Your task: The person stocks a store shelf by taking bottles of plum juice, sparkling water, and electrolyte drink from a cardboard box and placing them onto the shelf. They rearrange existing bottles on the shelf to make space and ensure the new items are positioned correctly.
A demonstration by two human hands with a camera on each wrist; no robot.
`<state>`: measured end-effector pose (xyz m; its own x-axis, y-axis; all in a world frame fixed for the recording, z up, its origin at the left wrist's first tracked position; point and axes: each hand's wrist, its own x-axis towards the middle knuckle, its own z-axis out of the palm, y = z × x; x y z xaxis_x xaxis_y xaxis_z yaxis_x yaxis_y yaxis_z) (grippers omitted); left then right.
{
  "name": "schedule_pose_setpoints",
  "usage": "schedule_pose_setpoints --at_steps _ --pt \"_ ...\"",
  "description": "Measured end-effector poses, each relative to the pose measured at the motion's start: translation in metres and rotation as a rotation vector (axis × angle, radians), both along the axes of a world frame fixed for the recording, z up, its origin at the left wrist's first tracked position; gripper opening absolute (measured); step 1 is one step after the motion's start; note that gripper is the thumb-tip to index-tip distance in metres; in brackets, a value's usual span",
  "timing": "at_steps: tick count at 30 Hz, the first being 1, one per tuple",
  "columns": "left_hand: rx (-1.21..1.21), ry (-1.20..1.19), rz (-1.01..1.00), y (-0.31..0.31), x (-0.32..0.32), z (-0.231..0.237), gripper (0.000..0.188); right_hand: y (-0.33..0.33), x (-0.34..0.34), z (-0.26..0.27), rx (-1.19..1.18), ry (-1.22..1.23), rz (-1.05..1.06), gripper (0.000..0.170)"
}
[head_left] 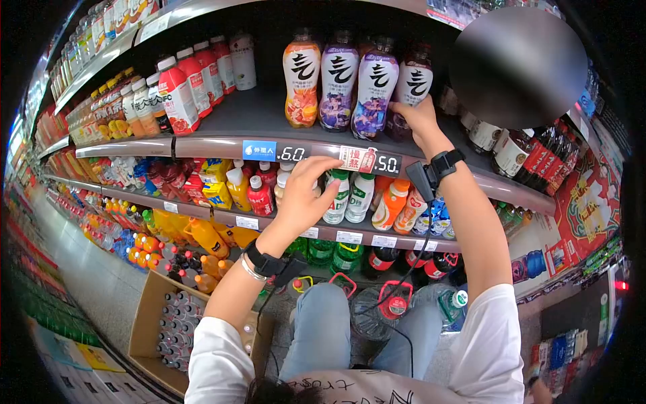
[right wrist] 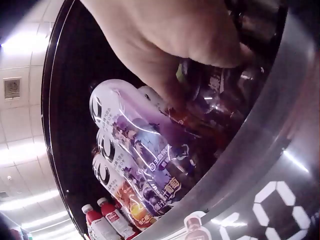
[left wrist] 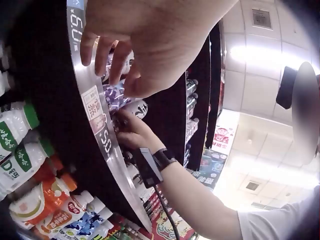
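In the head view my right hand (head_left: pixel 420 121) grips the lower part of a dark purple drink bottle (head_left: pixel 413 81) with a white label, at the right end of a short row. The right wrist view shows the hand (right wrist: pixel 175 35) curled over this bottle (right wrist: pixel 212 92), hiding much of it. Left of it stand two purple-labelled bottles (head_left: pixel 373 84) and an orange one (head_left: pixel 301 81). My left hand (head_left: pixel 303 195) holds nothing; its loosely bent fingers are at the shelf's price strip (head_left: pixel 323 153). In the left wrist view this hand (left wrist: pixel 150 42) overlaps the row.
Red-capped juice bottles (head_left: pixel 180 101) stand further left on this shelf, dark bottles (head_left: pixel 511 151) to the right. The shelf below holds white green-capped bottles (head_left: pixel 362 195) and orange ones (head_left: pixel 389 202). An open carton (head_left: pixel 142 316) of bottles sits on the floor at left.
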<state>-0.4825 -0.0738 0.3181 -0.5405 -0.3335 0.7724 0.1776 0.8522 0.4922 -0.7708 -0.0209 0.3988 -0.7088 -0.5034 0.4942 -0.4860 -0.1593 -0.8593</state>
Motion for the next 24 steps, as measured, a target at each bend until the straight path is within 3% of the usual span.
schedule_pose_setpoints --at_steps 3,8,13,15,24 --pt "-0.107 0.034 0.050 0.002 -0.013 0.002 0.033 0.000 0.010 0.003 0.038 -0.041 -0.014 0.055" --pt "-0.241 0.040 0.193 0.002 -0.026 0.008 0.034 0.022 -0.002 0.016 0.315 -0.010 0.254 0.052" --pt "-0.287 -0.078 0.335 -0.004 -0.031 -0.002 0.044 0.001 -0.010 0.023 0.469 0.033 0.037 0.043" --pt "-0.268 -0.143 0.300 -0.006 -0.029 -0.005 0.052 -0.014 -0.031 0.017 0.508 0.090 -0.063 0.043" --pt "-0.304 -0.226 0.388 -0.020 -0.017 -0.005 0.058 -0.035 -0.042 0.015 0.477 0.215 -0.122 0.055"
